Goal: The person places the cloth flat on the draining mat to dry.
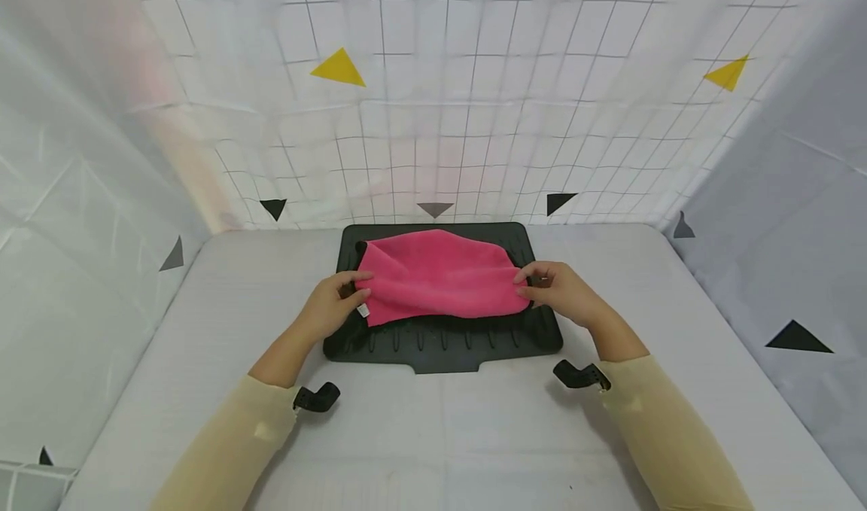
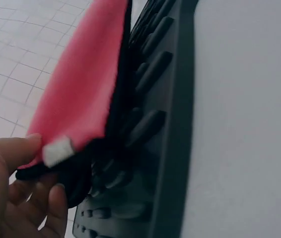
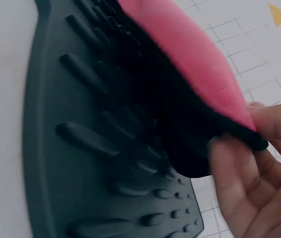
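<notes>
A bright pink cloth [image 1: 440,278] with a black edge and black underside stretches between both hands, over a dark ribbed drying mat [image 1: 447,345]. My left hand [image 1: 330,304] pinches its left end between thumb and fingers, close to a small white tag [image 2: 58,151]. At the opposite end, my right hand [image 1: 562,293] pinches the cloth's corner the same way. Seen from the right wrist, the black underside [image 3: 190,134] hangs over the mat's raised ribs [image 3: 83,139]. The cloth sags slightly in its middle and hides much of the mat's back half.
The mat lies on a white-covered table [image 1: 433,428] against a white gridded curtain [image 1: 433,142]. Plastic sheets [image 1: 779,217] close in both sides, with black and yellow triangle markers. Black wrist mounts [image 1: 317,398] stick out from both sleeves.
</notes>
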{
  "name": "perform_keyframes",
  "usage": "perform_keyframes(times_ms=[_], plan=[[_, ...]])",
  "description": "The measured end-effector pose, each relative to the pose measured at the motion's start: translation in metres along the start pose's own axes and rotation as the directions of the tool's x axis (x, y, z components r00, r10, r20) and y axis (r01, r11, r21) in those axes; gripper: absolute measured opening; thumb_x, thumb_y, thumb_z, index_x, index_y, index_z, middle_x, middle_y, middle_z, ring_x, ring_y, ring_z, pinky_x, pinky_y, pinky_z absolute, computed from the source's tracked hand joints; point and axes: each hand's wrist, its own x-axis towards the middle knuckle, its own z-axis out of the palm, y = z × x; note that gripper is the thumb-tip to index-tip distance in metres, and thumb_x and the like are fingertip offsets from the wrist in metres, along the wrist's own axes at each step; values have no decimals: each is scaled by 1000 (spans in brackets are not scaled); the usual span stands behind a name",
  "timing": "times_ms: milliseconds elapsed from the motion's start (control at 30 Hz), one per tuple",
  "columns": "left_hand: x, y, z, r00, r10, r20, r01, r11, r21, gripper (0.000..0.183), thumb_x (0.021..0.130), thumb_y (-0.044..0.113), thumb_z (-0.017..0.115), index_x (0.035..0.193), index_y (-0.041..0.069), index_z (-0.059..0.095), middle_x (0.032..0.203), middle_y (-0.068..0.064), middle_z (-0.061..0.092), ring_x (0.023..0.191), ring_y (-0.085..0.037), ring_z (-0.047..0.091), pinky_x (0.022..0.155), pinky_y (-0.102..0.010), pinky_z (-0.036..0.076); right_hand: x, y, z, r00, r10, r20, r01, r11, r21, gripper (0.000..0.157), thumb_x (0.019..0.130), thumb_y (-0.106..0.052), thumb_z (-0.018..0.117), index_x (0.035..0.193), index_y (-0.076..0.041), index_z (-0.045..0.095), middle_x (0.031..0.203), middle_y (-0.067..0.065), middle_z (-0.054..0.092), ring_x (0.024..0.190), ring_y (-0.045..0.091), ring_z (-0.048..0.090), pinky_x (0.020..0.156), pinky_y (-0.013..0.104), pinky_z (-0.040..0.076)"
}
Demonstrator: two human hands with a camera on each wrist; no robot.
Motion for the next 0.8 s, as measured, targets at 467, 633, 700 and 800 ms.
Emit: perform_keyframes(times_ms=[467, 633, 700, 800], plan=[[2, -3, 2, 986, -43, 162, 29, 996, 87, 51, 99, 20, 65, 147, 12, 51, 109, -14, 61, 92, -27, 58, 76, -39, 52, -3, 5, 7, 952, 182, 245, -157, 981, -115, 18, 93, -8, 70, 110, -4, 65, 102, 12, 63, 83, 24, 67, 72, 38, 60], [3, -7, 5, 983, -28, 180, 1, 989, 145, 54, 99, 16, 62, 150, 9, 46, 148, -18, 45, 129, -33, 46, 106, -52, 43, -4, 2, 10, 925, 180, 334, -132, 978, -163, 24, 91, -8, 73, 112, -4, 63, 99, 11, 64, 80, 25, 68, 75, 39, 59], [2, -7, 5, 981, -16, 191, -13, 989, 150, 55, 99, 16, 63, 150, 8, 45, 147, -18, 45, 126, -33, 47, 104, -50, 45, -2, 1, 10, 939, 172, 299, -123, 977, -176, 29, 92, -12, 73, 118, -3, 62, 102, 11, 63, 81, 24, 67, 78, 40, 58], [1, -5, 5, 981, 2, 195, -31, 989, 148, 54, 98, 16, 65, 148, 7, 47, 143, -18, 46, 115, -29, 50, 93, -43, 50, 2, 4, 10, 968, 146, 206, -104, 974, -203, 34, 94, -15, 71, 125, -4, 61, 107, 11, 62, 83, 23, 66, 81, 40, 57]])
